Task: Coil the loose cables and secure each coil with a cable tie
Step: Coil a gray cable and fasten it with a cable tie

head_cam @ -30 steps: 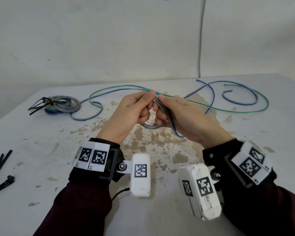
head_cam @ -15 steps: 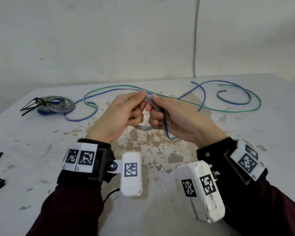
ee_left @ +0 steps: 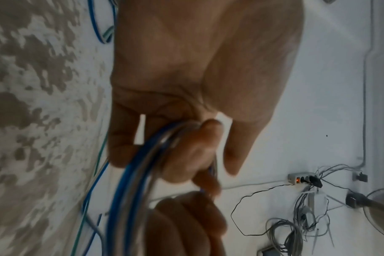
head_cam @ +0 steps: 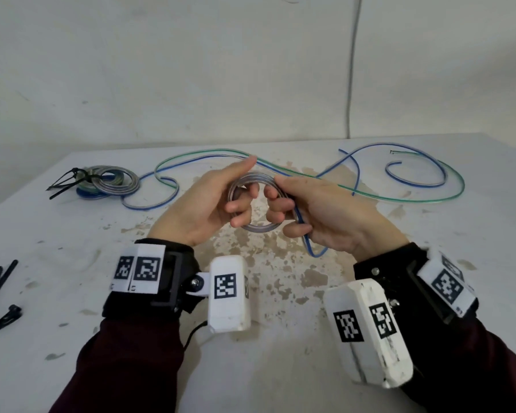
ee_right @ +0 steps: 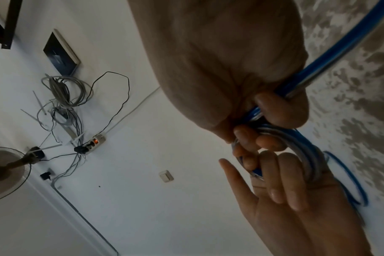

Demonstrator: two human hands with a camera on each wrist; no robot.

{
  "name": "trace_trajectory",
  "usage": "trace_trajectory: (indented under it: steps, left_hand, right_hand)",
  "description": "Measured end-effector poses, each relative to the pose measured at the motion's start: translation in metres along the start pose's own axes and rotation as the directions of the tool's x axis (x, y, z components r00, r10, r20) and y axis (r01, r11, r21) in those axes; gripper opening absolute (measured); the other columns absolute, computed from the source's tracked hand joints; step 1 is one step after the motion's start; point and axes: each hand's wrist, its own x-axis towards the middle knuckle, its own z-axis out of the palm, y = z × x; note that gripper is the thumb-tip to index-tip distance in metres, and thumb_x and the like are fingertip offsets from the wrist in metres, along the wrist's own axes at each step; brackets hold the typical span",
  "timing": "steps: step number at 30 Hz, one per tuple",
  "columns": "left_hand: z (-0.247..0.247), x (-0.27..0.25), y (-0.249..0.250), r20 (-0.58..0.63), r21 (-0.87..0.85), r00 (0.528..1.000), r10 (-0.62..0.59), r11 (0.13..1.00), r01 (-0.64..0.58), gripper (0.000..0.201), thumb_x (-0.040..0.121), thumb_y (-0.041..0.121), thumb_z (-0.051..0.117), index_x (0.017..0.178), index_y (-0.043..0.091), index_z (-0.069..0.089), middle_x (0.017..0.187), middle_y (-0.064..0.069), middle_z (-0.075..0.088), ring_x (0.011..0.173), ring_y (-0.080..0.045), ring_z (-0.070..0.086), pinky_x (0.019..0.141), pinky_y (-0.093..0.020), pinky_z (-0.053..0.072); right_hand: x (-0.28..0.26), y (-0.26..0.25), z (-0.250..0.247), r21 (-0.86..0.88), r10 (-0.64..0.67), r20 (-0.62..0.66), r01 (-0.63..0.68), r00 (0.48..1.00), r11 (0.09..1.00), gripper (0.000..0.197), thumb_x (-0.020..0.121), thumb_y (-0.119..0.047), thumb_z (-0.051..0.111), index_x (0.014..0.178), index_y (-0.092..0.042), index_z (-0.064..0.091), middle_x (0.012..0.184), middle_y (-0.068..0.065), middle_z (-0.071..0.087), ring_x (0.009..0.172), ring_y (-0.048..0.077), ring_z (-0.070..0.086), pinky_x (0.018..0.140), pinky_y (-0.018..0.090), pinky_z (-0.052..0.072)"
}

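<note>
Coil, blue-and-clear cable: head view, held above table between left hand and right hand, fingers curled through it. Left wrist view: coil grasped. Right wrist view: right fingers clamp strands.

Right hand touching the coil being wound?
Touching. The right wrist view shows the right hand with fingers curled round the coil.
</note>
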Motion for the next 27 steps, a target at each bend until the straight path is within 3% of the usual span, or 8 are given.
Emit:
trace_trajectory:
  steps: [3, 8, 11, 14, 18, 20, 23, 27]
  left_hand:
    - [-0.003, -0.003, 0.000, 0.068, 0.096, 0.996, 0.052, 0.994, -0.058, 0.036, 0.089, 0.035, 0.047, 0.077, 0.001, 0.050, 0.042, 0.008, 0.031, 0.038, -0.009, 0.023, 0.042, -0.018, 0.021]
    - [0.006, -0.001, -0.003, -0.098, 0.240, 0.966, 0.240, 0.948, -0.211, 0.036, 0.098, 0.031, 0.044, 0.071, 0.007, 0.047, 0.054, -0.010, 0.025, 0.044, -0.011, 0.022, 0.042, -0.016, 0.023]
    - [0.014, 0.004, -0.008, -0.231, 0.267, 0.918, 0.323, 0.928, -0.259, 0.038, 0.099, 0.031, 0.045, 0.065, 0.015, 0.044, 0.050, 0.006, 0.031, 0.044, -0.010, 0.031, 0.043, -0.019, 0.031]
    - [0.017, 0.007, -0.010, -0.295, 0.165, 0.892, 0.343, 0.938, -0.306, 0.040, 0.100, 0.032, 0.043, 0.063, 0.016, 0.040, 0.049, 0.008, 0.026, 0.045, -0.016, 0.029, 0.042, -0.021, 0.024]
    - [0.026, 0.010, -0.012, -0.334, -0.001, 0.867, 0.369, 0.920, -0.392, 0.039, 0.099, 0.039, 0.040, 0.067, 0.016, 0.040, 0.051, 0.008, 0.025, 0.047, -0.019, 0.019, 0.053, -0.042, 0.015]
    - [0.028, 0.010, -0.013, -0.357, -0.064, 0.863, 0.359, 0.912, -0.406, 0.041, 0.099, 0.040, 0.039, 0.067, 0.016, 0.041, 0.051, 0.005, 0.025, 0.048, -0.020, 0.020, 0.053, -0.041, 0.015]
    - [0.023, 0.011, -0.012, -0.262, -0.224, 0.926, 0.272, 0.916, -0.333, 0.044, 0.100, 0.035, 0.035, 0.062, 0.016, 0.044, 0.047, 0.005, 0.026, 0.039, -0.014, 0.022, 0.055, -0.035, 0.014]
    - [0.014, 0.008, -0.007, -0.009, -0.269, 0.986, 0.168, 0.949, -0.164, 0.044, 0.090, 0.035, 0.039, 0.051, 0.014, 0.046, 0.041, 0.001, 0.033, 0.036, -0.017, 0.039, 0.047, -0.022, 0.038]
  right_hand:
    - [0.000, 0.002, 0.000, -0.047, 0.020, 0.031, -0.018, 0.999, 0.999, 0.032, 0.103, -0.026, 0.032, 0.082, -0.012, 0.052, 0.060, -0.004, 0.037, 0.057, 0.007, 0.045, 0.037, 0.014, 0.016]
    - [0.002, -0.001, -0.002, 0.043, 0.008, 0.016, -0.009, 1.000, 0.999, 0.040, 0.103, -0.028, 0.030, 0.089, -0.010, 0.063, 0.071, 0.002, 0.059, 0.066, 0.009, 0.060, 0.036, 0.013, 0.030]
    - [0.004, 0.002, -0.001, -0.026, 0.010, 0.012, -0.010, 1.000, 1.000, 0.046, 0.103, -0.037, 0.025, 0.090, -0.015, 0.063, 0.080, 0.000, 0.068, 0.079, 0.010, 0.062, 0.059, 0.022, 0.050]
    - [0.007, 0.005, 0.003, -0.005, -0.072, 0.002, 0.072, 0.997, 0.997, 0.044, 0.104, -0.035, 0.021, 0.082, -0.015, 0.054, 0.065, -0.001, 0.058, 0.073, 0.014, 0.055, 0.081, 0.029, 0.045]
    - [0.007, 0.004, 0.004, 0.174, -0.182, 0.034, 0.174, 0.983, 0.969, 0.045, 0.103, -0.033, 0.020, 0.085, -0.008, 0.053, 0.055, -0.002, 0.043, 0.062, 0.016, 0.047, 0.077, 0.025, 0.047]
    - [0.007, 0.005, 0.004, 0.152, -0.229, 0.035, 0.221, 0.973, 0.963, 0.042, 0.104, -0.029, 0.022, 0.086, -0.007, 0.053, 0.056, -0.002, 0.044, 0.060, 0.015, 0.048, 0.073, 0.023, 0.049]
    - [0.006, 0.004, 0.003, 0.092, -0.255, 0.024, 0.252, 0.967, 0.963, 0.038, 0.104, -0.028, 0.025, 0.079, -0.011, 0.048, 0.056, -0.005, 0.028, 0.052, 0.011, 0.035, 0.066, 0.019, 0.039]
    - [0.003, 0.001, -0.006, -0.007, -0.208, 0.061, 0.209, 0.976, 0.978, 0.037, 0.103, -0.026, 0.028, 0.073, -0.013, 0.044, 0.054, -0.009, 0.021, 0.047, 0.008, 0.023, 0.063, 0.028, 0.020]
